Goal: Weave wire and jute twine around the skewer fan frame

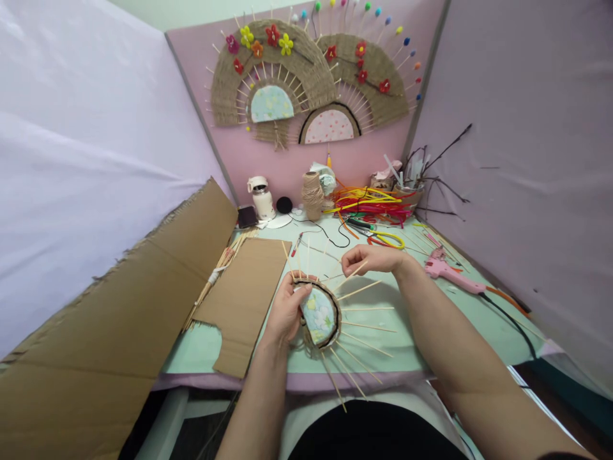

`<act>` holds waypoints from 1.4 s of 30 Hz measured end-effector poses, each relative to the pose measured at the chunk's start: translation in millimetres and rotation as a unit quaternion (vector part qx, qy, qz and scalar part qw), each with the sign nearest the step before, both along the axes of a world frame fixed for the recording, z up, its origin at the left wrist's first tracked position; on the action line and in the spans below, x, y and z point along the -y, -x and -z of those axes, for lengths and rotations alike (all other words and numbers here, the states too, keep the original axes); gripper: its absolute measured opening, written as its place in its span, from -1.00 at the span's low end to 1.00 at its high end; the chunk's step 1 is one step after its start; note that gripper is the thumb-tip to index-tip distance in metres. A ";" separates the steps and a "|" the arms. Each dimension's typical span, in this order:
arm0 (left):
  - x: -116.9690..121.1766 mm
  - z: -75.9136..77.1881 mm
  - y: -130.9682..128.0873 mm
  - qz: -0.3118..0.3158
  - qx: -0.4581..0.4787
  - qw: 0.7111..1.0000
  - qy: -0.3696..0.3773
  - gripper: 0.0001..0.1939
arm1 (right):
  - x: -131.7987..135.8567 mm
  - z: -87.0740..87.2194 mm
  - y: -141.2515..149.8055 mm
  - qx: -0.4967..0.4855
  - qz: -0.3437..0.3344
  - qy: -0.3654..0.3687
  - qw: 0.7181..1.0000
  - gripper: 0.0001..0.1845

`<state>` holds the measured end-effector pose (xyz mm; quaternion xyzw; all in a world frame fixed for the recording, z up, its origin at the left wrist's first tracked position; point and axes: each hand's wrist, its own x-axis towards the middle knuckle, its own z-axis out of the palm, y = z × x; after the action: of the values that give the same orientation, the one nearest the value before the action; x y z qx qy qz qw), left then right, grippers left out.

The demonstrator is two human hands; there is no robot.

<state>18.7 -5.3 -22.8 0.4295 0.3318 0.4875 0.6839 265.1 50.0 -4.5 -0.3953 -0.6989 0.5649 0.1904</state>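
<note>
My left hand (pixel 287 310) is closed on the edge of a half-round craft fan (pixel 320 316), a floral paper disc ringed with jute twine and with several thin wooden sticks fanning out to the right and toward me. My right hand (pixel 371 259) hovers just beyond the fan, fingers pinched together around the twine strand or a stick tip; which one I cannot make out. The fan is held a little above the mint green table (pixel 431 319), near its front edge.
A cardboard piece (pixel 244 297) lies left of the fan, a larger sheet (pixel 119 332) leans further left. A bundle of sticks (pixel 218 271), a twine spool (pixel 312 195), a white bottle (pixel 262 197), coloured strips (pixel 368 204) and a pink glue gun (pixel 447 271) lie on the table. Two finished fans (pixel 272 70) hang on the back wall.
</note>
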 end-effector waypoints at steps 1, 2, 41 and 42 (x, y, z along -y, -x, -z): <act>-0.4 0.5 -0.1 0.000 0.003 1.000 0.001 -0.73 | -0.2 -0.2 -1.2 -0.026 0.027 0.000 0.999 -0.73; -0.7 1.2 -0.2 0.001 0.004 1.000 0.003 -0.72 | -0.7 -0.1 -2.2 -0.061 0.056 -0.003 0.997 -0.73; -16.2 9.5 5.6 -0.145 0.178 0.973 0.033 -0.71 | 0.8 4.7 22.8 0.061 -0.047 -0.053 0.996 -0.62; -15.8 8.6 5.7 -0.139 0.186 0.972 0.032 -0.72 | 0.7 5.3 22.7 0.059 -0.045 -0.053 0.996 -0.61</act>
<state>13.0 10.5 -31.4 0.2586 0.2705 0.6381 0.6729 242.4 49.3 -9.8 -0.3859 -0.7547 0.5107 0.1438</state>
